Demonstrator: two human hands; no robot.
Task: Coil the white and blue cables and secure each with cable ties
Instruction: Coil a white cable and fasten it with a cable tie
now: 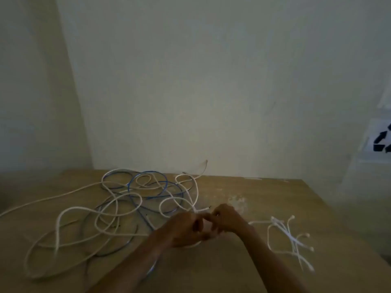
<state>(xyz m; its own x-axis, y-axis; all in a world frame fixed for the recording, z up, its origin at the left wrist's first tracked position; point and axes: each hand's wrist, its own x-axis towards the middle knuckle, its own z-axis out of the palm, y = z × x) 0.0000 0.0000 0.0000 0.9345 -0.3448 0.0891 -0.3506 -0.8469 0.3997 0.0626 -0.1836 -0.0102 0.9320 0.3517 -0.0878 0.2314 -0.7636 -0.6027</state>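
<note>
Left hand (186, 228) and right hand (225, 218) meet, fingers curled, pinching one end of the thick white cable (56, 233). The rest sprawls leftward, uncoiled, tangled with the thin blue cable (150, 171) on the wooden counter (264, 193). White plastic cable ties (293, 240) lie to the right.

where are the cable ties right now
In the head view the cable ties lie on the table at the right, just right of the right hand, with the tangle of white cable and blue cable on the left.
</note>
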